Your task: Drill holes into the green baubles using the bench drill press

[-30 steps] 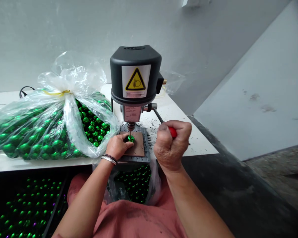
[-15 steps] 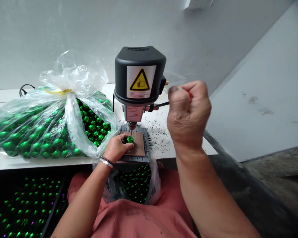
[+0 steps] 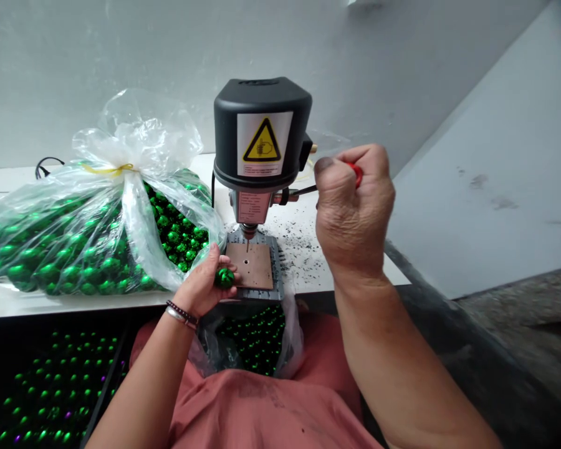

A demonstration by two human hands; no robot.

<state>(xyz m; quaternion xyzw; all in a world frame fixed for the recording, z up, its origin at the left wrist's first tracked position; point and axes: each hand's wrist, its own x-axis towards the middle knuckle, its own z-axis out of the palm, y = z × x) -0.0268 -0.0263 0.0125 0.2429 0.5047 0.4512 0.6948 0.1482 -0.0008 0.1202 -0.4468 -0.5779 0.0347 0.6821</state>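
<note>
Closest in, a salmon-coloured garment point(image 3: 262, 415) covers the person's lap, and an open plastic bag point(image 3: 290, 343) of shiny green balls sits just under the table edge. Above it, the left hand point(image 3: 201, 290) is turned palm up, fingers loosely spread with one green ball point(image 3: 224, 278) lying against them and the thumb standing clear. With so slack a hold, a small tilt could probably let the ball roll off towards the lap or the floor.

Just beyond the ball is a brown board point(image 3: 259, 274) on the machine's base, with a small hole in it. The drill bit point(image 3: 248, 246) appears to hang above that board, near the left fingertips; a pull on the lever while they strayed beneath it could hurt them. That lever point(image 3: 305, 191) ends in a red knob point(image 3: 358, 175), which the right hand point(image 3: 355, 215) grips in a closed fist.

Dark shavings point(image 3: 292, 244) litter the table point(image 3: 308, 274) beside the base; grit under the board might unsettle it. Farther up, the drill press head point(image 3: 262, 93) bears a hand-hazard label point(image 3: 262, 144), before a pale wall point(image 3: 121, 50).
</note>
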